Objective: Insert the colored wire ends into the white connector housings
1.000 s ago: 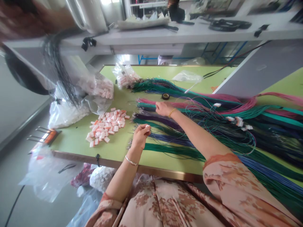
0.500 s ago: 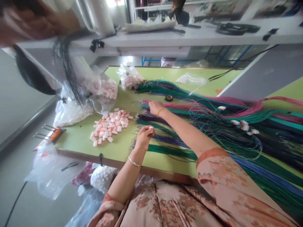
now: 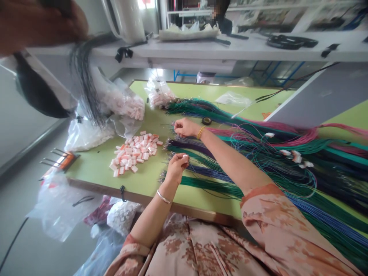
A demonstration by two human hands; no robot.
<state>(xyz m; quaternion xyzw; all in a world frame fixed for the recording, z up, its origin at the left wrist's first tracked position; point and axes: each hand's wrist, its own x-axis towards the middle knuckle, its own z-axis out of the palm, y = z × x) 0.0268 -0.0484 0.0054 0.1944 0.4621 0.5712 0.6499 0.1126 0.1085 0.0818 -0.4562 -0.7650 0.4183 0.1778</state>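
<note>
My left hand [image 3: 176, 167] is closed in a pinch on a small white connector housing [image 3: 185, 157], with a thin dark wire trailing from it to the right. My right hand [image 3: 185, 127] reaches across to the metal-tipped ends of a pink and teal wire bundle [image 3: 220, 132]. Its fingers are curled together on a wire there, though the fingertips partly hide it. Below lie dark purple wires [image 3: 189, 147] and green wires [image 3: 205, 181], their terminals pointing left. To the left of my hands is a loose pile of white and orange connector housings [image 3: 136, 151].
Plastic bags of housings [image 3: 156, 94] stand at the back of the green table [image 3: 97, 168]. A roll of black tape [image 3: 206, 121] lies beyond my right hand. An orange pronged holder [image 3: 64, 161] sits at the left edge. A white shelf [image 3: 184, 48] crosses above; another person's hand [image 3: 43, 27] is upper left.
My right hand has shifted slightly left, its fingers now curled at the wire tips. My left hand keeps the connector housing in nearly the same place. The view has tilted a little.
</note>
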